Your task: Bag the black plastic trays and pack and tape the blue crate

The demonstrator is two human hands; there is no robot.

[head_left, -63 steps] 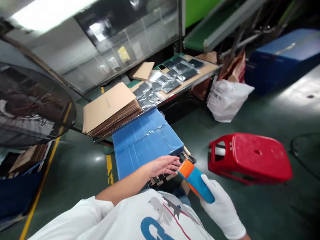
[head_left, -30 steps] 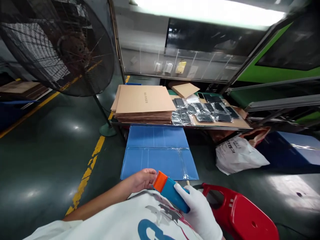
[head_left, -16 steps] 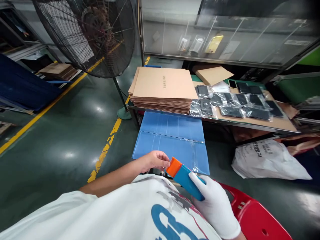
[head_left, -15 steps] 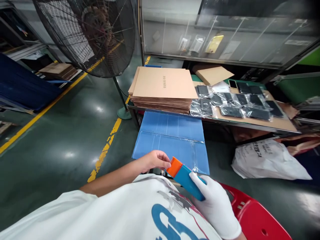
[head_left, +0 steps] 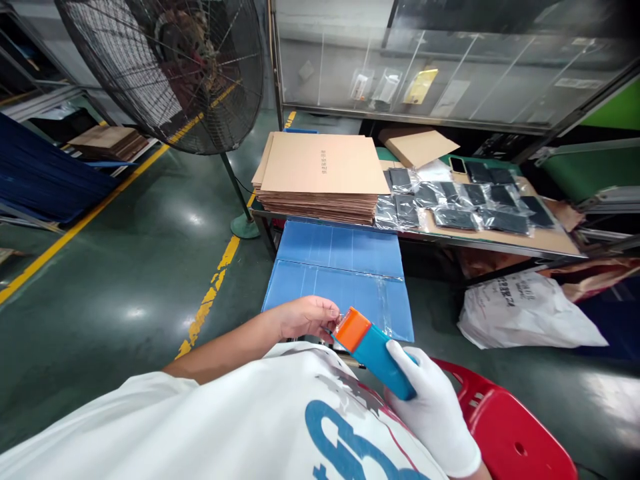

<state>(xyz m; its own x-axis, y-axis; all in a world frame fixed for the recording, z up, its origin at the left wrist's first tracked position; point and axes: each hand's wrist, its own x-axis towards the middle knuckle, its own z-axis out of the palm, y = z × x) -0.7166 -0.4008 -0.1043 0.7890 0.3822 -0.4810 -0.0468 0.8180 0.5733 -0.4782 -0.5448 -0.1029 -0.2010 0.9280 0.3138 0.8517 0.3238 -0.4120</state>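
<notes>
A blue tape dispenser [head_left: 385, 367] with an orange front end is gripped by my right hand [head_left: 430, 400], which wears a white glove. The dispenser is tilted, its orange end up and to the left. My bare left hand [head_left: 310, 317] is closed in a pinch right at that end. A bit of clear tape [head_left: 341, 321] glints between its fingertips and the orange part. Just beyond both hands lies a blue corrugated plastic sheet [head_left: 335, 283], creased across, with a shiny strip of tape along its right part.
A stack of flat cardboard [head_left: 320, 167] and several dark items in clear bags [head_left: 455, 217] lie on the table. A phone [head_left: 457, 165] is behind them. A standing fan [head_left: 200, 73] is at left, a red plastic stool [head_left: 525, 433] at right, a white sack [head_left: 530, 310] on the floor.
My left fingers have shifted slightly left off the orange end, and clear tape now shows between them. The dispenser has turned a little. The view has shifted slightly.
</notes>
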